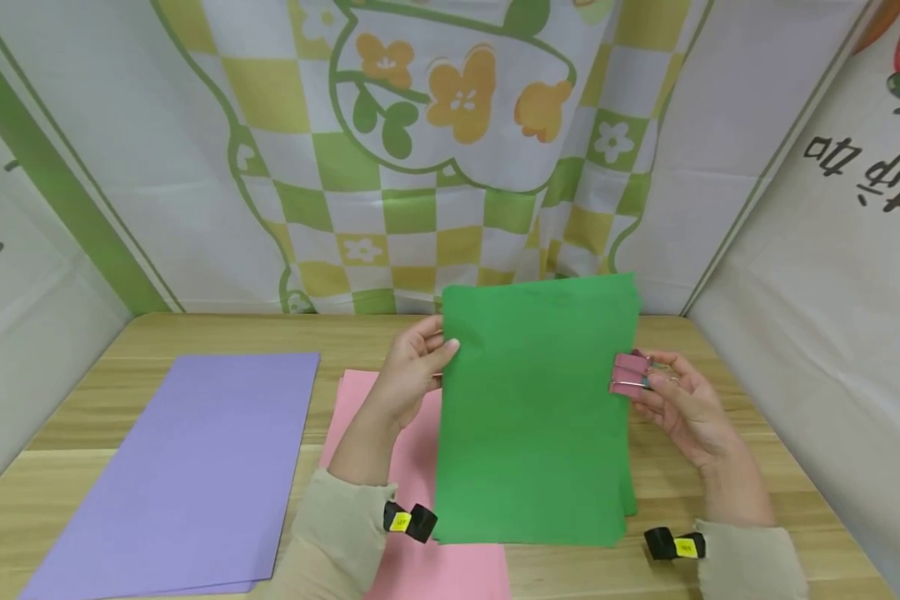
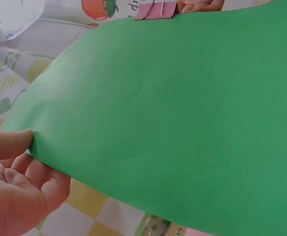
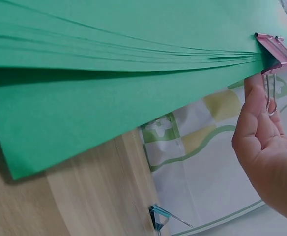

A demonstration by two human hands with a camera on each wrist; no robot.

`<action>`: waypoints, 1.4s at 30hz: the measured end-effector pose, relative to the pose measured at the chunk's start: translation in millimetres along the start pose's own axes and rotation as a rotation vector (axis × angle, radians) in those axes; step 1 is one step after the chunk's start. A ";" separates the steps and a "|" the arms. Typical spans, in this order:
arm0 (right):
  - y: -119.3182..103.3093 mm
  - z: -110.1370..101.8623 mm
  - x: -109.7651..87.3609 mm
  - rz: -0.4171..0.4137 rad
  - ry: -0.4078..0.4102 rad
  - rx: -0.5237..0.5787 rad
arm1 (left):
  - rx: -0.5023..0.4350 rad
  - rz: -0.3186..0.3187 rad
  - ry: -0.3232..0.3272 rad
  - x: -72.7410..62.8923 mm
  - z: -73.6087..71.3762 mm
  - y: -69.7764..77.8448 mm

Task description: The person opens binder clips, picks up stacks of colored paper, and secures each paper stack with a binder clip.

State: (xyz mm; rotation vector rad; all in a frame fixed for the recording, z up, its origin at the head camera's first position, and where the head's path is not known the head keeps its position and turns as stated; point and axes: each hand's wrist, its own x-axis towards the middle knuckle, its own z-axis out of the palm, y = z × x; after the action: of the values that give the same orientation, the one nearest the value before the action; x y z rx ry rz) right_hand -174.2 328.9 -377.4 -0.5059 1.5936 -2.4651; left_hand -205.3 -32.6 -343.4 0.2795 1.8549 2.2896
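Observation:
A stack of green paper sheets [image 1: 536, 417] is held up above the table. My left hand [image 1: 412, 367] pinches the stack's left edge, thumb [image 2: 15, 142] on the front face and fingers curled behind. On the right edge sits a pink binder clip [image 1: 630, 374], its jaws biting the sheets and its wire handles folded out. My right hand [image 1: 682, 408] holds the clip, with a finger against the paper's underside beside it in the right wrist view. Below the clip, the sheets [image 3: 133, 49] fan apart at the right edge, and the rearmost one sticks out lower.
Purple sheets [image 1: 195, 467] lie stacked on the wooden table [image 1: 75, 408] at the left. Pink sheets [image 1: 450, 575] lie partly under the raised green stack. A teal binder clip [image 3: 158, 216] rests near the table's far edge. Printed curtains [image 1: 450, 208] hang behind.

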 end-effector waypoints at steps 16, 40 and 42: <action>-9.6 -0.5 -2.8 0.086 0.104 -0.095 | 0.045 -0.057 0.038 4.0 0.9 -8.0; -32.1 -20.2 -15.9 0.192 0.207 -0.192 | 0.075 -0.137 0.019 20.5 23.5 -27.1; -33.4 -22.0 -16.7 0.199 0.210 -0.193 | 0.074 -0.132 0.009 22.3 25.3 -28.4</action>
State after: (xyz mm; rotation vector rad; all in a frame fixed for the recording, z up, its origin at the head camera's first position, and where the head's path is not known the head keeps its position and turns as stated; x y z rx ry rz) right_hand -165.2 366.9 -358.6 -0.1059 1.8723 -2.2917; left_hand -219.6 2.8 -365.3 0.1518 1.9048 2.1426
